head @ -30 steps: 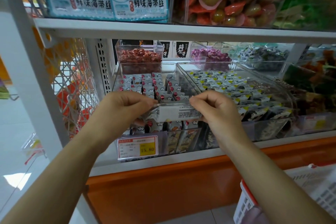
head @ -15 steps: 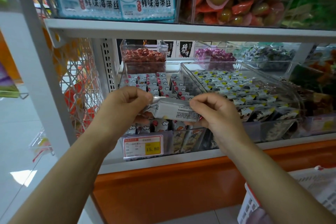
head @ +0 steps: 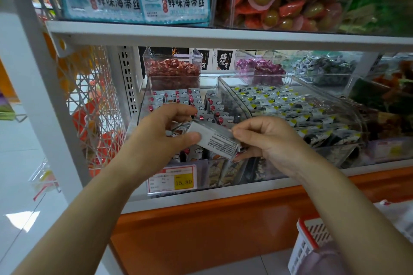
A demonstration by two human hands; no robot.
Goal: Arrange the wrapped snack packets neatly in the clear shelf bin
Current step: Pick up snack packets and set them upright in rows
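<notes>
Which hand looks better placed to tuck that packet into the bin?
Probably the left hand: it grips the packet directly above the clear bin, while the right hand pinches its end nearer the neighbouring bin.

The held packet [head: 214,140] is silver-grey with fine black print. At twelve o'clock from it, the stacked packets [head: 196,101] are pale with small cloud shapes and red dots. At three o'clock, the neighbouring packets [head: 290,105] are black and white with yellow corners. The price tag [head: 172,178] at six o'clock has a red border and a yellow block. The shelf [head: 201,197] is white, the panel [head: 223,230] under it orange. At five o'clock, the basket [head: 300,252] is white with a red rim.
</notes>
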